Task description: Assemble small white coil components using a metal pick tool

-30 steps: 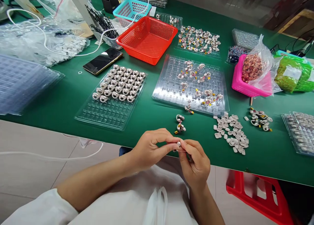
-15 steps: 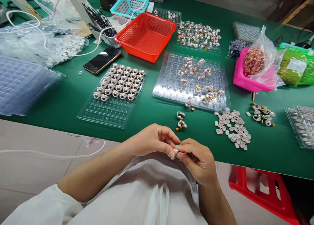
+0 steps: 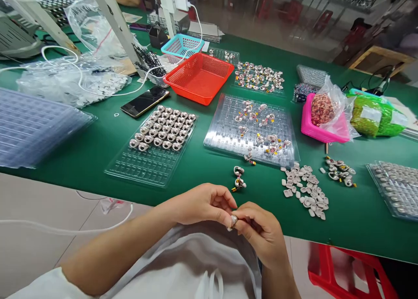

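My left hand (image 3: 204, 203) and my right hand (image 3: 261, 231) meet at the green table's near edge (image 3: 359, 242), fingers pinched together on one small white earbud shell (image 3: 234, 220). Just beyond them two loose earbud pieces (image 3: 239, 177) with wires lie on the mat. A clear tray (image 3: 143, 164) to the left holds rows of finished shells (image 3: 163, 129). Another clear tray (image 3: 228, 142) ahead carries scattered wired pieces. A heap of small white caps (image 3: 307, 190) lies to the right.
A red basket (image 3: 199, 77), teal basket (image 3: 181, 44) and black phone (image 3: 144, 102) sit further back. A pink bin (image 3: 321, 131) with a bag of copper coils, a green bag (image 3: 375, 116), stacked clear trays (image 3: 29, 125) at left and a red stool (image 3: 346, 273) below.
My hands dropped slightly toward my lap, still pinching the shell. The view tilted upward, showing more of the far side of the table.
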`<state>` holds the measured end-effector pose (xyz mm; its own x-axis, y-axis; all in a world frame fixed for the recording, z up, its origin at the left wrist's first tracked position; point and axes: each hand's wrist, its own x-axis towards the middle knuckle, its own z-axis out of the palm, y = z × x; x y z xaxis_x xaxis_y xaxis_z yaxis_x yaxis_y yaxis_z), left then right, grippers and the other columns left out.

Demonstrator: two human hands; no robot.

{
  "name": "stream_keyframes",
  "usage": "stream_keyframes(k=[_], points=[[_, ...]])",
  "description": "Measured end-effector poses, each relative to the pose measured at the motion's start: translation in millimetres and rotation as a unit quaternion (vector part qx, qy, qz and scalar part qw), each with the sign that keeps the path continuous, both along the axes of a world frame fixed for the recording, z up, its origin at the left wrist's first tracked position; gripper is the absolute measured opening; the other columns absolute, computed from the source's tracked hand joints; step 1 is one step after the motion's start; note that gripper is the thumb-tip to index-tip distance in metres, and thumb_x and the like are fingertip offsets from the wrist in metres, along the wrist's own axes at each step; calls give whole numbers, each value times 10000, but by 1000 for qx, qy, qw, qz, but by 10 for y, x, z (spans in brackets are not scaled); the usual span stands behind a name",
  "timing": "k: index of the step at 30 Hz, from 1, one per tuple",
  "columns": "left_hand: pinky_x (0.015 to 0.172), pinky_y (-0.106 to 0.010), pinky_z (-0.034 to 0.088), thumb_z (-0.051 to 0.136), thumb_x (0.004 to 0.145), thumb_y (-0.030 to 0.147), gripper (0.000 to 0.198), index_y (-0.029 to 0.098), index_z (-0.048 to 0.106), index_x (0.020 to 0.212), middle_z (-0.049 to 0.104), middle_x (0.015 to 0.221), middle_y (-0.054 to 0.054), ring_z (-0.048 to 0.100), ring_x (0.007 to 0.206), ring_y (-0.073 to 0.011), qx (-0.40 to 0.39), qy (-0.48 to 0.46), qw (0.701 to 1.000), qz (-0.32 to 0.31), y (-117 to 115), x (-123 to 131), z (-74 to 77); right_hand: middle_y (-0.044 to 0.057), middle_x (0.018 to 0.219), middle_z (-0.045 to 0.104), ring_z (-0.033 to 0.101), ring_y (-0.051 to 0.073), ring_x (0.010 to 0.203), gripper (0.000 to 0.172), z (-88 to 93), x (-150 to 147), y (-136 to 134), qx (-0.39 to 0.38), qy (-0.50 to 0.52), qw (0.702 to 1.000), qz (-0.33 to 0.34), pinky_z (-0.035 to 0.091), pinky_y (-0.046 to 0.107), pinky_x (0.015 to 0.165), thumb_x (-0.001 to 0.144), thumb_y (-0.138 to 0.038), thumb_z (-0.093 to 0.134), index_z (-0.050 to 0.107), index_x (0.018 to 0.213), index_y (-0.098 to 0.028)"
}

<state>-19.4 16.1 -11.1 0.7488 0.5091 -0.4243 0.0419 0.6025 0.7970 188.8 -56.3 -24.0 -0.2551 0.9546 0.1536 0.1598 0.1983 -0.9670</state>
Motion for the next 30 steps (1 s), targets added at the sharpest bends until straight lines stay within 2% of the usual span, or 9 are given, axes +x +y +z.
stream_keyframes(k=[4,8,12,15,18,20,24,27,30], points=[[718,-247,525,797,804,333,210,162,688,858,767,804,-21,687,739,-143,105,69,992,-27,49,-102,103,36,858,701,659,146,728,145,16,-7,33,25,-64,998,-18,526,236,599,950,-171,629,730,1040,-223],[708,-253,510,737,851,342,194,151,709,854,757,815,-32,657,752,-155,181,113,977,-10,-20,-116,130,50,946,692,679,144,781,305,-32,-66,44,124,-132,982,-59,557,237,626,935,-69,563,680,1154,-246],[772,-272,516,768,840,365,231,156,670,837,748,831,-25,674,796,-159,118,42,992,26,-161,-42,67,82,1001,709,694,174,846,450,-96,-116,73,282,-200,932,-107,588,287,685,934,-25,553,628,1312,-257],[825,-291,518,816,807,407,312,157,630,822,738,821,-20,687,823,-160,34,-8,997,64,-197,-12,40,97,1018,733,698,194,843,476,-97,-101,106,341,-192,914,-101,597,319,689,941,-36,559,612,1365,-248],[809,-279,509,835,802,398,321,156,629,850,752,843,-31,683,819,-151,18,-18,995,100,-140,-42,47,91,1027,734,700,191,841,505,-54,-43,132,328,-137,931,-77,595,320,686,926,-5,558,617,1362,-255],[809,-275,509,840,806,370,298,157,657,905,768,898,-44,690,848,-156,27,-23,994,101,-77,-82,56,81,1024,727,694,177,828,519,-14,-2,148,297,-102,948,-41,584,306,676,918,18,546,622,1345,-267],[819,-269,526,851,798,321,300,152,739,1019,779,928,-50,696,845,-156,28,-43,999,13,36,-136,62,70,1003,732,676,175,823,472,75,29,213,275,-63,959,38,571,317,709,937,-12,537,623,1319,-276],[761,-260,540,872,770,304,244,144,773,927,773,832,-39,682,743,-143,3,-66,996,-55,87,-114,66,68,1004,739,662,177,807,403,152,18,289,273,-65,956,85,556,331,725,972,-72,529,629,1300,-284],[712,-260,550,914,705,315,249,137,771,806,754,747,-29,660,663,-135,-19,-71,996,-56,101,-49,80,69,1027,724,658,173,835,384,214,13,348,260,-71,957,111,551,323,742,979,-74,513,642,1276,-281]])
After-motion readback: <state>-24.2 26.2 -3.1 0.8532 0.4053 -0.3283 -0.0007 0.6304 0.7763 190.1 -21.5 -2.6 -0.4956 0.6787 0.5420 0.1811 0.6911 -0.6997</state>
